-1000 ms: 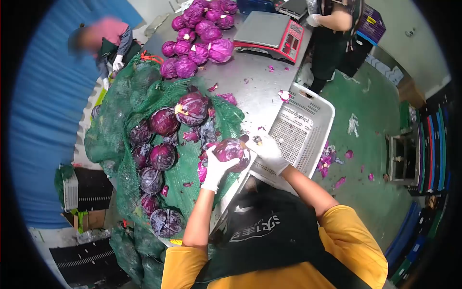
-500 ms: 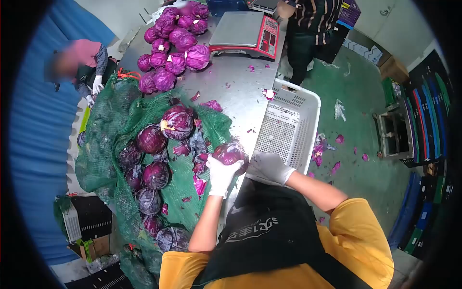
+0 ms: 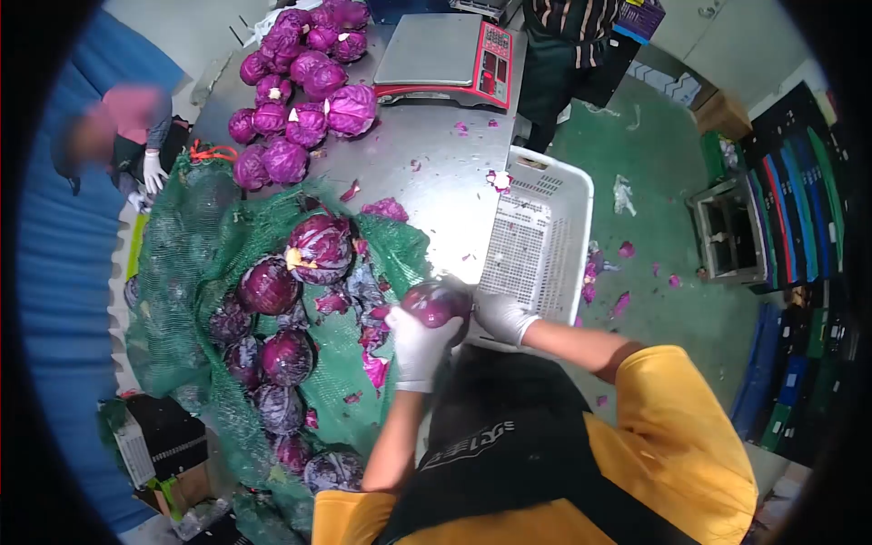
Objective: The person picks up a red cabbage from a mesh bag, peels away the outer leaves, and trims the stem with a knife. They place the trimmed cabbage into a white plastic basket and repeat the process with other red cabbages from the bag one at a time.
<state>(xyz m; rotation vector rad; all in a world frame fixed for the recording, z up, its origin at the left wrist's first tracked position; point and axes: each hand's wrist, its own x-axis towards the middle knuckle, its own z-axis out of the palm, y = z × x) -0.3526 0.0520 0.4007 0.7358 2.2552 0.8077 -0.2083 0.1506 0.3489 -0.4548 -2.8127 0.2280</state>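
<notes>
Head view, the only one: red cabbage (image 3: 436,302) raised at the steel table's (image 3: 427,195) near edge, roughly centre frame. Left hand (image 3: 416,343), gloved white, cupped under and around the head from 7 o'clock, fingers closed on it. Right hand (image 3: 501,316), also gloved, pressed against the same head from 3 o'clock, fingers curled at its side; whether anything is pinched between them, cannot tell. At 9 o'clock of the held head, green net sack (image 3: 195,272) spread open, dark untrimmed heads (image 3: 272,286) lying in it with torn leaves. At 12 o'clock, far end of the table, brighter cleaned heads (image 3: 300,82) piled beside a red-edged scale (image 3: 445,50). At 2 o'clock, white perforated crate (image 3: 545,227) hard against the table edge; purple scraps on the green floor (image 3: 663,245) beyond. For clean peeling, probably best: firm steady cradle below, loose outer leaves drawn off at the stem end, waste dropped clear of the cleaned pile.
</notes>
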